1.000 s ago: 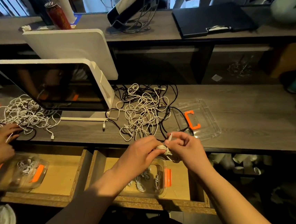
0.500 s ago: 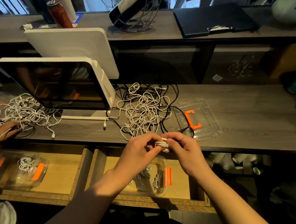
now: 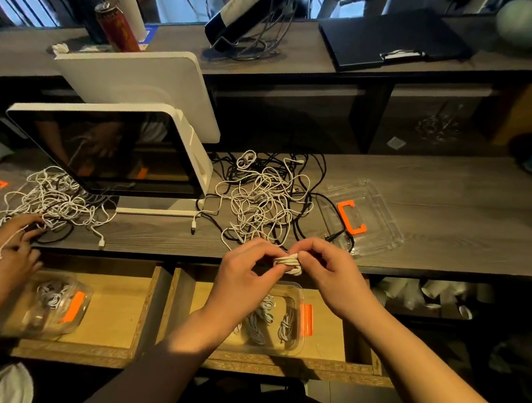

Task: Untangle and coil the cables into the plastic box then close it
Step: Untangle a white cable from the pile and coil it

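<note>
Coil (image 3: 288,262) of white cable is held between both hands just above the near edge of the wooden counter (image 3: 437,198). Left hand (image 3: 244,274) is curled, with thumb and fingertips pinched on the left end of the coil. Right hand (image 3: 326,272) is curled over the right end, fingers wrapped round it from above. Both hands are close together, nearly touching across the bundle. Plastic box (image 3: 292,321) is seen directly below the hands, sitting in an open wooden drawer (image 3: 335,344); several coiled white cables are already laid inside it, and an orange latch (image 3: 307,319) is visible on its right side. Clear lid (image 3: 383,212) with an orange clip (image 3: 351,216) is lying flat on the counter, to the right of the hands and well apart from the box. Tangle (image 3: 264,201) of white and black cables is spread on the counter behind the hands, between the lid and a white-framed monitor (image 3: 107,150) tilted face-down-forward. Second tangle (image 3: 53,200) of white cable is piled left of the monitor, where another person's hands (image 3: 17,242) are placed on it. Second plastic box (image 3: 50,304) with coiled cable inside is set in the left drawer beneath those hands. On the upper shelf a red can (image 3: 117,26) and a black clipboard (image 3: 394,38) are seen.
</note>
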Available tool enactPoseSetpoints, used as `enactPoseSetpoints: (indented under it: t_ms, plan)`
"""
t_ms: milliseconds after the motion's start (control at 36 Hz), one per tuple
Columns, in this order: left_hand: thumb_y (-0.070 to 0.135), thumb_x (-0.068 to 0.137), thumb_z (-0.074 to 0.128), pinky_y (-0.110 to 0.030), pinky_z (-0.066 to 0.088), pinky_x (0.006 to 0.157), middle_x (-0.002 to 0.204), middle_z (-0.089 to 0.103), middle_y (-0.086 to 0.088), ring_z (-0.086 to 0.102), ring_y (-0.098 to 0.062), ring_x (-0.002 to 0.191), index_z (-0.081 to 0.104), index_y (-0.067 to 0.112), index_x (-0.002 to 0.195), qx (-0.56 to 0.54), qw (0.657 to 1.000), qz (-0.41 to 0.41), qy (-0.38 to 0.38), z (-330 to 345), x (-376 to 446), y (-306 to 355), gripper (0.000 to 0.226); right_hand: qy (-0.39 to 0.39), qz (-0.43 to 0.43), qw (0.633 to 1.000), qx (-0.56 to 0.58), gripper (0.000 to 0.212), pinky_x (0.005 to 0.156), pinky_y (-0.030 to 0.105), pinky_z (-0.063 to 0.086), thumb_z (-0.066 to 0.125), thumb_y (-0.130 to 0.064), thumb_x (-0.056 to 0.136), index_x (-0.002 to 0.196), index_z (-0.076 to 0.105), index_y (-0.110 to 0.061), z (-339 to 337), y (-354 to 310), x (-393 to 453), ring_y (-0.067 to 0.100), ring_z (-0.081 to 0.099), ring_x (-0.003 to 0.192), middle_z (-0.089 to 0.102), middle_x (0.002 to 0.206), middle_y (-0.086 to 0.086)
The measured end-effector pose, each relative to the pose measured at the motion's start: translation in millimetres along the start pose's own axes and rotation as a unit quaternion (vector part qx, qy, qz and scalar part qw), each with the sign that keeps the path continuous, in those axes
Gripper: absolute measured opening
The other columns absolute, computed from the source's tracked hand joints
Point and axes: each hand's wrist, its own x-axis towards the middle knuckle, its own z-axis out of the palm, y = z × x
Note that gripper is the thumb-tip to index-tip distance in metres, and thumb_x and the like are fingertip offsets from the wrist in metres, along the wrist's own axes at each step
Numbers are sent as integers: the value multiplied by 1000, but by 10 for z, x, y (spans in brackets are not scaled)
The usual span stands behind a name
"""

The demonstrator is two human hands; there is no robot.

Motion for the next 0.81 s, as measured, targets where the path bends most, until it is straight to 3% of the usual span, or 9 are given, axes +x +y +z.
enactPoseSetpoints:
  t_ms: [111, 222, 361, 444, 556, 639, 722, 806]
  plan:
    - [9, 78, 84, -22, 53, 71, 83, 71, 11, 66, -8, 78, 75, 26, 87, -45, 995, -87, 2, -5, -3, 73, 22, 58, 23, 991, 122, 12, 67, 17, 50, 70, -6, 89, 98, 65, -13, -46, 8, 9, 6, 61, 70, 64, 75, 5]
    - [11, 79, 84, -17, 54, 68, 81, 74, 10, 68, -2, 73, 73, 24, 86, -114, 978, -172, 18, 36, 0, 185, 19, 86, 22, 990, 111, 3, 65, 18, 51, 71, -15, 89, 90, 74, -14, -17, 4, -9, 8, 65, 71, 71, 78, 6]
    - [5, 78, 83, -16, 53, 64, 77, 75, 6, 69, -4, 70, 71, 20, 85, -183, 952, -236, 65, 78, 56, 217, 20, 56, 19, 993, 106, 22, 76, 22, 53, 73, -25, 86, 108, 71, -23, 14, 7, -55, 8, 66, 87, 73, 97, -6]
    - [3, 78, 81, -16, 54, 66, 78, 76, 4, 71, -6, 72, 72, 15, 87, -223, 939, -261, 32, 46, 103, 192, 18, 32, 26, 995, 91, 27, 80, 20, 51, 74, -19, 86, 113, 69, -22, -39, 13, -63, 3, 64, 89, 71, 100, -7]
    - [-1, 81, 76, -17, 54, 68, 82, 77, -1, 72, -8, 74, 70, 9, 93, -280, 920, -273, -15, 25, 101, 163, 17, 4, 58, 988, 145, 27, 85, 28, 57, 74, -10, 86, 111, 71, -20, -150, 0, -75, 15, 69, 94, 73, 102, 0]
    - [8, 75, 77, -24, 57, 70, 85, 77, -6, 73, -14, 75, 70, 7, 95, -317, 905, -283, -32, 33, 95, 163, 21, -1, 65, 986, 155, 24, 82, 28, 58, 73, -8, 86, 107, 72, -20, -179, -31, -70, 18, 70, 92, 74, 100, 2]
    - [13, 68, 77, -32, 60, 74, 86, 76, -13, 72, -21, 75, 70, 7, 92, -365, 873, -322, -34, 52, 123, 178, 26, 1, 68, 984, 164, 22, 75, 23, 56, 71, -6, 86, 105, 73, -19, -191, -44, -67, 13, 70, 87, 74, 98, 3]
    - [4, 70, 74, -33, 60, 76, 89, 73, -20, 70, -25, 76, 72, 7, 84, -463, 805, -367, -56, 57, 151, 195, 15, 3, 75, 982, 173, 23, 74, 21, 55, 69, -3, 87, 101, 74, -21, -201, -54, -68, 12, 70, 87, 75, 97, 1]
